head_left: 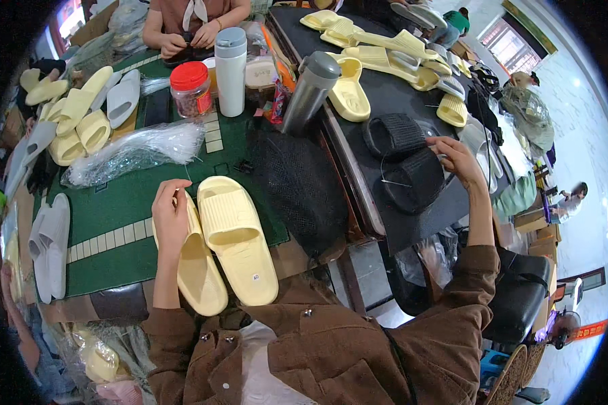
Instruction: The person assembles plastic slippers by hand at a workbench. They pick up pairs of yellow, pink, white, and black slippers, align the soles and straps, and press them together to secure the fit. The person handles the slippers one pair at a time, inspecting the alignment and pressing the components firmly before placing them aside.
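A pair of pale yellow slippers [240, 253] lies side by side at the front edge of the green-topped table. My left hand [171, 212] is over the strap of the left one, its fingers bent and closed near the toe; whatever is between the fingertips is hidden. Stretched out to the right, my right hand [457, 160] pinches the edge of a pair of black slippers [412, 179] on the dark table. A thin clear plastic tie [393, 181] loops across the black pair.
A bundle of clear plastic ties [138, 154], a red-lidded jar [190, 91], a white tumbler [230, 74] and a steel flask [309, 94] stand or lie beyond. Grey slippers [49, 246] rest at left. Black mesh [297, 192] covers the table corner. A co-worker's hands [189, 47] work opposite.
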`<state>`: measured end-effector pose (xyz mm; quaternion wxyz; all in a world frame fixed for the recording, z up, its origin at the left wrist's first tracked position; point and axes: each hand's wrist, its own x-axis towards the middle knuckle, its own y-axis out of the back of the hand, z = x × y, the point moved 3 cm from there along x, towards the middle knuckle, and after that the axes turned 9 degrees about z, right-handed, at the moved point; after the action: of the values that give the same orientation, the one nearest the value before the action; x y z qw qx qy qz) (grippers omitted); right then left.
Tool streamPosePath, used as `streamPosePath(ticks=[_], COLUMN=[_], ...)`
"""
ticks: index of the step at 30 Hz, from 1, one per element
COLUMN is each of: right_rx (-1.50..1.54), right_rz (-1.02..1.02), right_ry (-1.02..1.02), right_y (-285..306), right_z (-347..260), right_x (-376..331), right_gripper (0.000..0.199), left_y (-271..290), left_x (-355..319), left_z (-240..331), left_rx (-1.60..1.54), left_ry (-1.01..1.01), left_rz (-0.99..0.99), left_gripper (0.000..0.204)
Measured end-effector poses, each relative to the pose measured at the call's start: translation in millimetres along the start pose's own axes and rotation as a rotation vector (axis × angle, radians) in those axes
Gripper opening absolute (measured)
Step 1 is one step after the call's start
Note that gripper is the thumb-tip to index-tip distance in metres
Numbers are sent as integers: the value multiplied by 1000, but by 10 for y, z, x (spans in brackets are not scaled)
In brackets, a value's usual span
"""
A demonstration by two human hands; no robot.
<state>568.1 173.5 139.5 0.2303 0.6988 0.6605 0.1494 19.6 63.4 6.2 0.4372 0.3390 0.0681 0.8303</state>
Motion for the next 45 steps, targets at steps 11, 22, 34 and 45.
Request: streamPosePath(ticks=[11, 22, 34, 45], right_rx=[-403, -536, -492, -832], right_rz=[50, 317, 248, 346], right_ry=[440, 497, 402, 570], right_y=[20, -231, -211, 27], right_z=[448, 370, 479, 1046], right_x=[172, -93, -335, 27], right_gripper=[42, 19, 28, 34], left_y=[-28, 511, 555, 97], left_x=[10, -125, -1123, -1169], left_z=[12, 807, 659, 454], left_rx=[-11, -105, 508, 573], left_ry=[28, -56, -280, -264], left_rz=[-21, -171, -489, -292], left_gripper=[18, 15, 61, 61])
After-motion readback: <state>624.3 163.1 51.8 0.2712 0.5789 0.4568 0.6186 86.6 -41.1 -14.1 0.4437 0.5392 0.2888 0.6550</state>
